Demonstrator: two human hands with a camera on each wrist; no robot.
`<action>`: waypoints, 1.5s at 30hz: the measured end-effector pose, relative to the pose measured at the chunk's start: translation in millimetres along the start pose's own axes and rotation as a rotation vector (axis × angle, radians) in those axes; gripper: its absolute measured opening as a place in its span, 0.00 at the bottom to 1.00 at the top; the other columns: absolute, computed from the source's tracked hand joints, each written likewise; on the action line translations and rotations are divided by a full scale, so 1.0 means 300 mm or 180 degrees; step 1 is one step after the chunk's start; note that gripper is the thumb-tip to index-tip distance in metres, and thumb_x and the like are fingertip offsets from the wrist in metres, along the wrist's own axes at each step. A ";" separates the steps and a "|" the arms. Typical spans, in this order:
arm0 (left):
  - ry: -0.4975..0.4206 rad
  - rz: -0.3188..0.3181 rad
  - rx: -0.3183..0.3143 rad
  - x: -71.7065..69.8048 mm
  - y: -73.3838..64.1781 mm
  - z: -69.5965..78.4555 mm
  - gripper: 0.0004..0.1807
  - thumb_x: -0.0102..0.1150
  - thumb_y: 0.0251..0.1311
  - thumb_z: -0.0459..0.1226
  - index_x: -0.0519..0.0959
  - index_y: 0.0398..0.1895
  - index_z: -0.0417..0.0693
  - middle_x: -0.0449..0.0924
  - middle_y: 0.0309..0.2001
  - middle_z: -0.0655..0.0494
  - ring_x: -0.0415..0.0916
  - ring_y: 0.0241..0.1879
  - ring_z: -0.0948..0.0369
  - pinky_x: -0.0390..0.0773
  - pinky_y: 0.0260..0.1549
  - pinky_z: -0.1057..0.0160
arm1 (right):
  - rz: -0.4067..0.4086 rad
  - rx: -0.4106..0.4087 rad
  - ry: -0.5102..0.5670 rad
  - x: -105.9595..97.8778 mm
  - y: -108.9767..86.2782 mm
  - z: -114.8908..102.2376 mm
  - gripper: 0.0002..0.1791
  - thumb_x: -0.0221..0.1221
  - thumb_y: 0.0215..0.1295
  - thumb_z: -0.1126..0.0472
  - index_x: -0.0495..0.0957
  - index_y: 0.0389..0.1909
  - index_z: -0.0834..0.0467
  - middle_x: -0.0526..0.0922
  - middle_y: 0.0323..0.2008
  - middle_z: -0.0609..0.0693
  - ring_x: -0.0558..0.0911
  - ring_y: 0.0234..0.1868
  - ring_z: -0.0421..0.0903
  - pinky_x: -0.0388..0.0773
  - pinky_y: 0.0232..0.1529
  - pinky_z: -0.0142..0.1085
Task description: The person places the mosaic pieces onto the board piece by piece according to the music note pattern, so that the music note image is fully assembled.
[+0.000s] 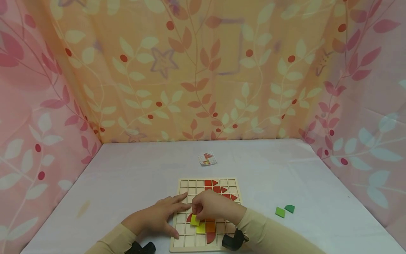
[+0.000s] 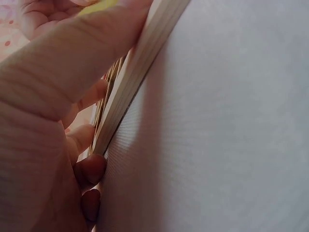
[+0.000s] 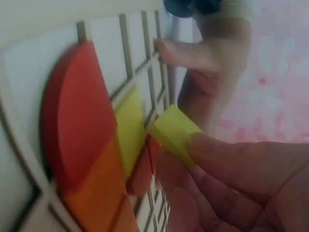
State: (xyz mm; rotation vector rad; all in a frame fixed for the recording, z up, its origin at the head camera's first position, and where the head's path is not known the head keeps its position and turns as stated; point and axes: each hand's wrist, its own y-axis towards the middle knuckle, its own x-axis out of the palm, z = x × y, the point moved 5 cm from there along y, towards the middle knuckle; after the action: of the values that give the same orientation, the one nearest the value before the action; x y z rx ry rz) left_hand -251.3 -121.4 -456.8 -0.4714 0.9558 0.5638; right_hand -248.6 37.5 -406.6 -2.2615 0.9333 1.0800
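My right hand pinches a yellow square tile between thumb and fingers, tilted just above the wooden grid board. Below that tile, another yellow square sits in the grid beside an orange square. A red rounded piece lies under the orange one, and a second red rounded piece is partly covered by the held tile. Along the board's left edge rests my left hand, fingers spread onto the board and thumb at its side. Red squares and pointed pieces fill cells higher up, some hidden by my right hand.
To the right on the white tablecloth lie a light green square and a dark green rounded piece. A small pattern card lies beyond the board. Leaf-printed cloth walls in the table's back and sides.
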 end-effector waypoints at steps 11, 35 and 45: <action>0.0036 0.0064 0.0014 0.001 -0.001 -0.001 0.42 0.58 0.37 0.67 0.63 0.61 0.75 0.43 0.72 0.57 0.49 0.66 0.43 0.52 0.55 0.34 | 0.0013 -0.0071 -0.0355 0.059 0.028 -0.041 0.11 0.68 0.47 0.63 0.77 0.16 0.48 0.72 0.15 0.34 0.68 0.20 0.32 0.67 0.22 0.25; -0.0064 0.0038 0.0032 -0.002 -0.001 0.000 0.43 0.60 0.39 0.65 0.60 0.64 0.76 0.42 0.72 0.56 0.49 0.66 0.43 0.52 0.54 0.34 | -0.0025 -0.0078 -0.0312 0.053 0.012 -0.014 0.09 0.66 0.50 0.64 0.79 0.19 0.47 0.74 0.18 0.33 0.70 0.23 0.32 0.70 0.27 0.24; -0.0016 0.0048 0.0000 -0.004 -0.002 0.006 0.46 0.60 0.39 0.65 0.59 0.66 0.71 0.42 0.72 0.55 0.50 0.65 0.43 0.53 0.54 0.35 | 0.0183 -0.0083 -0.0093 -0.090 -0.062 0.040 0.05 0.65 0.52 0.66 0.80 0.23 0.53 0.75 0.22 0.36 0.72 0.25 0.32 0.72 0.30 0.26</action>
State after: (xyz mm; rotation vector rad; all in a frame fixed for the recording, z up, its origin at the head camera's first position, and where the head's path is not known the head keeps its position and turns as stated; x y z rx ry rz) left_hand -250.3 -121.0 -454.7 -0.4628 0.9553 0.5784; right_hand -253.1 67.9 -389.6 -2.2461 0.9834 1.1531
